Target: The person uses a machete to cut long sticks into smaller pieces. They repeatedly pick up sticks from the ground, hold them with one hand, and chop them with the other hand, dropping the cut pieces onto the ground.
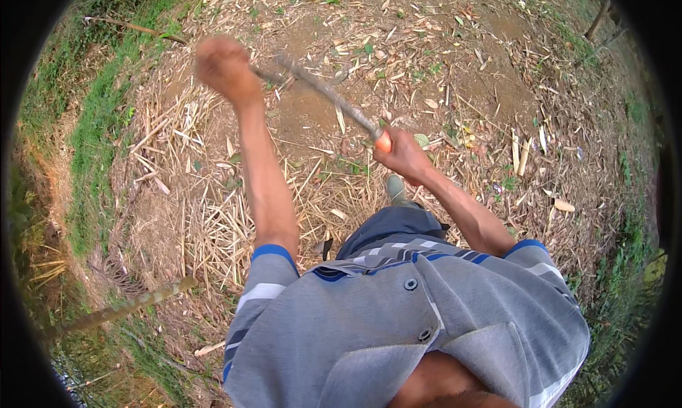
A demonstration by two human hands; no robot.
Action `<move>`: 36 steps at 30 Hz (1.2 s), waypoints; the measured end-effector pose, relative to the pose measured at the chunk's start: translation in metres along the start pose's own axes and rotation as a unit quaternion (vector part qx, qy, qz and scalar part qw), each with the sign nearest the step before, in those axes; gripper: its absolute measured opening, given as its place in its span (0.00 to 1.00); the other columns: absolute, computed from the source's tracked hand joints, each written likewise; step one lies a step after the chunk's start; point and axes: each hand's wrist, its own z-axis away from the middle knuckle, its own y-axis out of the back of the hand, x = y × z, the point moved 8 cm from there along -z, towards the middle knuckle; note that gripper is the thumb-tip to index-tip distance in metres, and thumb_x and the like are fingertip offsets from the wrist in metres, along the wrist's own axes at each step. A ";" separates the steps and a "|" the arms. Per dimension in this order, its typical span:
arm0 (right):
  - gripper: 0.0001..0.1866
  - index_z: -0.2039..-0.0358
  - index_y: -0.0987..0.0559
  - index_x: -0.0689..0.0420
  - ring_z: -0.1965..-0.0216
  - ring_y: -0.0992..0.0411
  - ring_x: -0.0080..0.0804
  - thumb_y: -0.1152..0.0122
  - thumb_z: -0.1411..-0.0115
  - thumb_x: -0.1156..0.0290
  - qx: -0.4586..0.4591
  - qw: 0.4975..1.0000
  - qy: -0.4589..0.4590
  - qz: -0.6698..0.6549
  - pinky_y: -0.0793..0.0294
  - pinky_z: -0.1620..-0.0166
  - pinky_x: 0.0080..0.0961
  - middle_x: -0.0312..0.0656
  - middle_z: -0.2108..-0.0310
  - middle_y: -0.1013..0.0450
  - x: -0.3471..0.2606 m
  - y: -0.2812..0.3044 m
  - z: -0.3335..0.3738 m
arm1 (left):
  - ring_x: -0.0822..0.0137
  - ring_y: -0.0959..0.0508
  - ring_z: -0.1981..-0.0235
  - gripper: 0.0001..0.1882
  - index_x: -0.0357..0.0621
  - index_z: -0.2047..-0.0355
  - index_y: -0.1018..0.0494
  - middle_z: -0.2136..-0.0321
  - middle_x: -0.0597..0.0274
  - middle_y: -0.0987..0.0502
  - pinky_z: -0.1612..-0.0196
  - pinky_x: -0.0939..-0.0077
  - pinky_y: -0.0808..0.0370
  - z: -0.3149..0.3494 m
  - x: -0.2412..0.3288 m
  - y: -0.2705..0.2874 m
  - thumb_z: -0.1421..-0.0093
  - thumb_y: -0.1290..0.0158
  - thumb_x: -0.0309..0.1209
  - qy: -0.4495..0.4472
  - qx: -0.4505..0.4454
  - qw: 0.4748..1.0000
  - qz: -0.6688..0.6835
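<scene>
My left hand (226, 67) is raised at the upper left, its fingers closed round a thin brown stick (145, 30). The stick sticks out on both sides of the fist, with its longer part toward the far left. My right hand (406, 156) grips the orange handle of a machete (330, 92) near the middle. Its long grey blade slants up and left, with the tip close to the stick's short end. Motion blur softens the left hand and the far end of the blade, so I cannot tell if blade and stick touch.
Dry leaves and pale split strips (220, 227) litter the brown ground under my arms. A boot (396, 189) shows below my right hand. A thin pole (128, 307) juts in from the lower left. Green grass (99, 152) grows along the left side.
</scene>
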 end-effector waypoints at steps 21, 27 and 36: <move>0.15 0.66 0.30 0.63 0.79 0.27 0.32 0.42 0.53 0.69 -0.126 0.951 -0.277 -0.056 0.27 0.76 0.30 0.46 0.80 0.28 0.125 -0.040 0.017 | 0.80 0.47 0.91 0.30 0.51 0.85 0.46 0.91 0.74 0.48 0.91 0.84 0.52 -0.047 -0.033 0.116 0.46 0.63 0.64 0.107 0.123 0.986 0.043; 0.12 0.66 0.31 0.65 0.84 0.33 0.24 0.45 0.53 0.75 -0.125 0.972 -0.185 -0.078 0.32 0.81 0.22 0.39 0.82 0.32 0.068 0.011 -0.038 | 0.80 0.43 0.92 0.32 0.49 0.84 0.41 0.89 0.72 0.40 0.92 0.86 0.47 -0.116 0.027 0.175 0.45 0.70 0.66 0.030 0.221 0.974 0.022; 0.18 0.62 0.30 0.63 0.82 0.32 0.28 0.44 0.54 0.70 -0.209 0.970 -0.104 -0.063 0.33 0.78 0.27 0.44 0.80 0.30 0.068 -0.033 -0.075 | 0.80 0.44 0.89 0.27 0.47 0.80 0.40 0.88 0.73 0.43 0.87 0.90 0.45 0.021 -0.020 0.190 0.37 0.70 0.56 0.145 0.353 0.924 0.002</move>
